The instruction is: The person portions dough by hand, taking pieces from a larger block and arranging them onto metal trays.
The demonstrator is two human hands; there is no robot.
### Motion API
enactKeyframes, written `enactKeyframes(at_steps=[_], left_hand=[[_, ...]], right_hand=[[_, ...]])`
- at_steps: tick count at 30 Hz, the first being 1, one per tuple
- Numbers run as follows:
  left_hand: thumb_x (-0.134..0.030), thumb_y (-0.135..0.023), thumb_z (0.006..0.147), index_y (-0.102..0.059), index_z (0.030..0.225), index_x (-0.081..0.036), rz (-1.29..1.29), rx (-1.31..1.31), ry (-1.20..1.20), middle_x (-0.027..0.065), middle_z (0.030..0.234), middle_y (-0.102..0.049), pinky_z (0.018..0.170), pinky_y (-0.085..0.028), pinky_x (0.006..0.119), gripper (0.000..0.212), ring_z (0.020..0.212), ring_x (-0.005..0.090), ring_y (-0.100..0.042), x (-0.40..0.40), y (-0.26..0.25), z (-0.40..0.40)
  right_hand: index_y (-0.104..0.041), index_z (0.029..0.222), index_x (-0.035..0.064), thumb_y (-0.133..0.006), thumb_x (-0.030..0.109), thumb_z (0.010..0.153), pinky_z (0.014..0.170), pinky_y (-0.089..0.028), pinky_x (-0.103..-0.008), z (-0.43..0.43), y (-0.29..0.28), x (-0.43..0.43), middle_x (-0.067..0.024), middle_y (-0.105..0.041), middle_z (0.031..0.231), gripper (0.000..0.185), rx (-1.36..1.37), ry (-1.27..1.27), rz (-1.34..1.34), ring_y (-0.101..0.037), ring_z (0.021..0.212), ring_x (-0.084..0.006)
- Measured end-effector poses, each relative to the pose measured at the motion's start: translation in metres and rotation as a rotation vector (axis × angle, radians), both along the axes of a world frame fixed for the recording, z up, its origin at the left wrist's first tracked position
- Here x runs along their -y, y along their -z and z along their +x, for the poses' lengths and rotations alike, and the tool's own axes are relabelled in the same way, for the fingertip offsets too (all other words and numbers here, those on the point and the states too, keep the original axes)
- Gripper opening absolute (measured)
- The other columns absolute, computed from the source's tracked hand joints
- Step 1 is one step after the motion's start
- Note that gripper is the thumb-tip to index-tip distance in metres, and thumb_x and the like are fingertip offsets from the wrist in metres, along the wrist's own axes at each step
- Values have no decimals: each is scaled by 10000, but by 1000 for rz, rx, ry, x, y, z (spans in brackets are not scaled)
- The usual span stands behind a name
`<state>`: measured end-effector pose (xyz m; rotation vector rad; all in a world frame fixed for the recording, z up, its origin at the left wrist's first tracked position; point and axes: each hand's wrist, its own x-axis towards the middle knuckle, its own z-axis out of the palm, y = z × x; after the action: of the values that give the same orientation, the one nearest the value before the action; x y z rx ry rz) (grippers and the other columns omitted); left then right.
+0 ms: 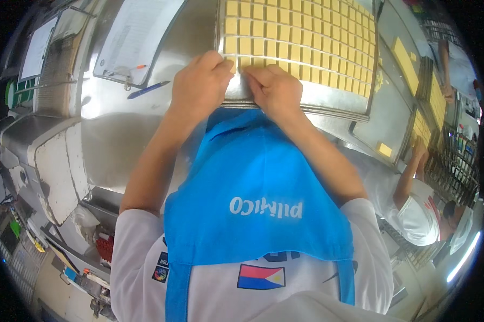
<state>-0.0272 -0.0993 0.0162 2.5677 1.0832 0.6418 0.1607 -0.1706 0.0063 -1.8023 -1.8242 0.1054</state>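
A metal baking tray (330, 102) lies before me, covered with rows of small yellow rectangular pieces (282, 30), perhaps dough. At its near left corner, my left hand (199, 82) has its thumb and finger pinched at a yellow piece (232, 64). Just right of it, my right hand (278, 90) is bent over the nearest row, fingertips together by another yellow piece (246, 61). Its fingers hide whether anything is between them. Several tray rims show stacked at the near edge.
Left of the tray, a clipboard with printed sheets (135, 36) and a blue pen (148, 89) lie on the steel table (117, 149). To the right, a co-worker (417, 209) reaches toward a tray of yellow pieces (421, 126). Another person's arm (444, 66) is farther back. A white-sided machine (56, 169) stands at left.
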Motion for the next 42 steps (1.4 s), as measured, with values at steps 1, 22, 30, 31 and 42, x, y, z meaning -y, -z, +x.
enactKeyframes(at_steps=[1,22,30,31,42], left_hand=[[-187,-792,873,-772,1116,-91,0,2,1,42,956,-647,731,-571,390,262,897,256,-680,0,0,0],[-117,-769,888,-777,1120,-75,-69,99,30,64,994,-669,710,-555,380,236,839,277,-679,0,-2,-10],[3,-658,984,-722,1151,14,-692,590,69,98,1015,-699,714,-527,298,180,817,173,-651,19,-25,-20],[-6,-652,1006,-700,1177,18,-971,770,62,94,1036,-704,734,-545,293,179,829,169,-662,22,-24,-16],[-13,-676,1016,-675,1262,47,-1195,783,145,136,1048,-756,840,-600,294,254,920,165,-729,80,-19,137]], right_hand=[[-799,976,233,-764,227,879,578,-548,-405,0,-1,0,-22,-675,769,104,2,9,-16,-689,685,-268],[-799,1114,245,-705,350,930,738,-579,-435,5,-31,-27,-63,-770,966,232,68,-28,-386,-733,914,-305],[-767,1179,81,-798,145,867,747,-576,-388,26,-43,11,-120,-705,950,320,-501,-247,-113,-700,840,-298],[-767,1179,81,-798,145,867,747,-576,-388,30,-51,20,-120,-705,950,320,-489,-221,-103,-700,840,-298],[-815,1002,94,-821,146,862,722,-575,-362,134,-49,106,-92,-746,896,149,-726,43,150,-726,821,-271]])
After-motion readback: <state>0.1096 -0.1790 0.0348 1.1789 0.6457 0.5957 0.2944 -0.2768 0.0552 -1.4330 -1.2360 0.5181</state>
